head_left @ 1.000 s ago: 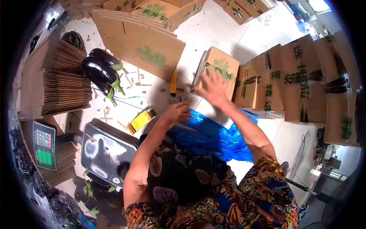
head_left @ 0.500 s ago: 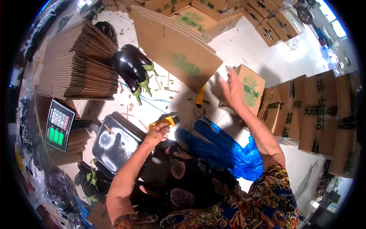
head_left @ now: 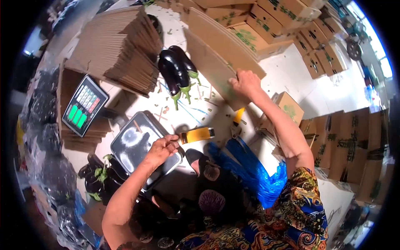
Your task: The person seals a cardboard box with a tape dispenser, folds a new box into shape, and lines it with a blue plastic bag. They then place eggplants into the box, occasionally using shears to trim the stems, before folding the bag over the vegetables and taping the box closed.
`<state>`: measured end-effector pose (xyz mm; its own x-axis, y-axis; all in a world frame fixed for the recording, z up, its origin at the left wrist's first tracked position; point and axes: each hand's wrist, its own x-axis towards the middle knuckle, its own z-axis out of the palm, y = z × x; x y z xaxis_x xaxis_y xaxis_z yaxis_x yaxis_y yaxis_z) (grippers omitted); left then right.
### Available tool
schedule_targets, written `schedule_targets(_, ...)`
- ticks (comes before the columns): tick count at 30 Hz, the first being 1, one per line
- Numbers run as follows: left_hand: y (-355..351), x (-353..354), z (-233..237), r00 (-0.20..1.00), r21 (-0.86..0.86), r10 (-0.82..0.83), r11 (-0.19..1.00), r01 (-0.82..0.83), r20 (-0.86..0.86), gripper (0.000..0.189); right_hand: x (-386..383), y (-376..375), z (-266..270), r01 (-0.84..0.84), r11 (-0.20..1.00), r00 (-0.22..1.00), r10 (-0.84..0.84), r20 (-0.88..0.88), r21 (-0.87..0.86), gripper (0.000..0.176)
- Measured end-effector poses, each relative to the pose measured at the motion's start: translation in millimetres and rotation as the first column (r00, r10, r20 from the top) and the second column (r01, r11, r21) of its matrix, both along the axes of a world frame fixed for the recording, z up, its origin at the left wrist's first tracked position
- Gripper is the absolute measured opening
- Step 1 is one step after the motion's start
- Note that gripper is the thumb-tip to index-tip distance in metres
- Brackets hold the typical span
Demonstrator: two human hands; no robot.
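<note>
Brown cardboard: a flat carton (head_left: pixel 208 68) gripped by the right hand (head_left: pixel 248 85), the left hand (head_left: pixel 161 152) empty.
The flat carton leans at the front of upright sheets (head_left: pixel 227 33) on the white floor (head_left: pixel 310 89); the right hand is nearly closed on its upper edge, thumb on the near face, the fingers partly hidden. The left hand, loosely curled and half open, lies over the scale platform (head_left: pixel 135 146); contact cannot be told. A yellow tape dispenser (head_left: pixel 196 135) lies just beside it, blue plastic (head_left: pixel 246 166) farther right, and three eggplants (head_left: pixel 177 68) between the folded-carton stack (head_left: pixel 112 50) and the flat carton.
</note>
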<state>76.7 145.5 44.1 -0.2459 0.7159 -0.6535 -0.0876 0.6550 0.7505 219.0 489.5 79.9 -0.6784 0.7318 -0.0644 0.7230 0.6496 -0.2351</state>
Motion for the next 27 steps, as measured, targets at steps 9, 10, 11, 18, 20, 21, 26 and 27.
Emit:
schedule_targets(9, -101, -9, 63, 0.983, 0.036, 0.092, 0.995, -0.088, -0.161, 0.045, 6, -50, 46, -0.231, 0.97, 0.941, 0.243, -0.233, 0.08, 0.03)
schedule_targets(10, -115, -11, 59, 0.979, 0.071, 0.181, 0.982, -0.174, -0.094, 0.043, 15, -64, 71, -0.233, 0.97, 0.931, 0.244, -0.273, 0.07, 0.03)
schedule_targets(11, -127, -17, 56, 0.965, 0.028, 0.262, 0.965, -0.261, -0.028, 0.048, 25, -77, 94, -0.26, 0.965, 0.904, 0.254, -0.344, 0.031, 0.029)
schedule_targets(18, -132, -28, 110, 0.839, 0.307, 0.482, 0.862, -0.403, -0.251, 0.068, 20, -174, 174, -0.584, 0.679, 0.773, 0.299, -0.56, -0.444, 0.022)
schedule_targets(20, -134, -32, 127, 0.733, 0.434, 0.649, 0.731, -0.526, -0.204, 0.072, 3, -203, 146, -0.636, 0.336, 0.755, 0.084, -0.65, -0.695, 0.019)
schedule_targets(21, -140, -42, 128, 0.7, 0.462, 0.696, 0.679, -0.57, -0.159, 0.072, -6, -218, 135, -0.615, 0.174, 0.782, 0.011, -0.623, -0.769, 0.018)
schedule_targets(26, -181, -65, 115, 0.507, 0.456, 0.846, 0.52, -0.722, -0.164, 0.102, -33, -302, 99, -0.84, 0.46, 0.533, 0.797, -0.284, -0.286, 0.019)
schedule_targets(27, -190, -65, 108, 0.486, 0.42, 0.863, 0.496, -0.76, -0.141, 0.11, -38, -313, 93, -0.84, 0.451, 0.525, 0.815, -0.244, -0.302, 0.022)
